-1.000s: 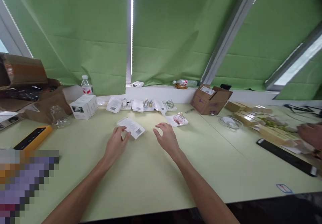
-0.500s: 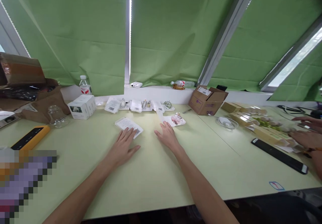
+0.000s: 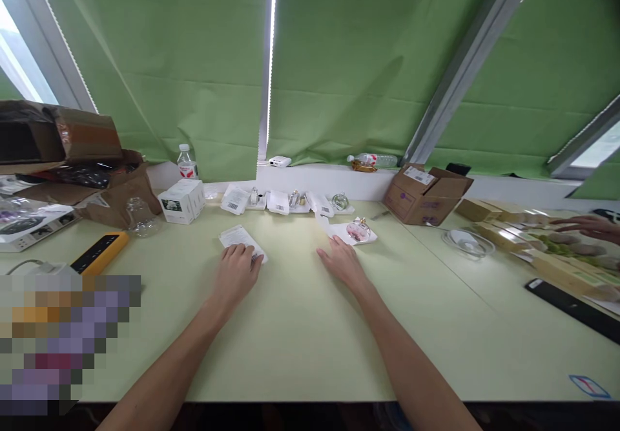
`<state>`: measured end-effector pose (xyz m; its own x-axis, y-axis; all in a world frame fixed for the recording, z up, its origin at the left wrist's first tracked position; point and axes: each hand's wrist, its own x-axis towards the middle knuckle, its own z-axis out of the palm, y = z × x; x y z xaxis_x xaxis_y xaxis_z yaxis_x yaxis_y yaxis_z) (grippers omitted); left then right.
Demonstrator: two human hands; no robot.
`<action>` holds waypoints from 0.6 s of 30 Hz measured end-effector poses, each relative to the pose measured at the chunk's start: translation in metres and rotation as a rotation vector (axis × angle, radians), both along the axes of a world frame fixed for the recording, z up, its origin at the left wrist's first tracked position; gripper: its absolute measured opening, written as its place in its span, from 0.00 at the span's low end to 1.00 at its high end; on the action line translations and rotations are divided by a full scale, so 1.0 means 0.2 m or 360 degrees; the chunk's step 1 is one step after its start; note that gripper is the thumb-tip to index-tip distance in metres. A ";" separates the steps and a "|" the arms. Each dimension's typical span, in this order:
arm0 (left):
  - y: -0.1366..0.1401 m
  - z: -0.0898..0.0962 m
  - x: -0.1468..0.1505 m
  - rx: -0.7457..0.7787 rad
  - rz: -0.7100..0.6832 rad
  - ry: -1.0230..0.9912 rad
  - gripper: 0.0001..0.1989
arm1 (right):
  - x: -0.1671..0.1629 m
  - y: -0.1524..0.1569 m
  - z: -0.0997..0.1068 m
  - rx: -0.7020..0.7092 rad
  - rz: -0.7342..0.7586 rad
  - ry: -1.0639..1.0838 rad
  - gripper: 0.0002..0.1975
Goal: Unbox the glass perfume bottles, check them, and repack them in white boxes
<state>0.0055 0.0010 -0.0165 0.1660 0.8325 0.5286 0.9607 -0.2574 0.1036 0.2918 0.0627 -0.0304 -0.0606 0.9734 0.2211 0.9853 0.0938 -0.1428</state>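
The left hand [image 3: 236,274] lay flat and open on the pale green surface [image 3: 300,327], its fingertips resting on the near edge of a white labelled packet [image 3: 238,238] with a barcode, pressing on it rather than gripping it. The right hand [image 3: 343,264] was also spread open, palm down on the surface, holding nothing, its fingertips just short of a white packet carrying a round pink bottle [image 3: 358,231]. Behind both, along the window ledge, stood a row of small packets and glass bottles [image 3: 285,200], with a white carton [image 3: 183,200] to the left and an open cardboard box [image 3: 426,193] to the right. At the far right edge another person's hand [image 3: 584,227] reached over long tan boxes [image 3: 504,234].
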 end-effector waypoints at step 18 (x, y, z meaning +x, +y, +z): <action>0.05 -0.11 -0.05 -0.0056 -0.0129 0.0049 0.21 | -0.18 -0.19 0.11 0.0004 0.0209 0.0031 0.23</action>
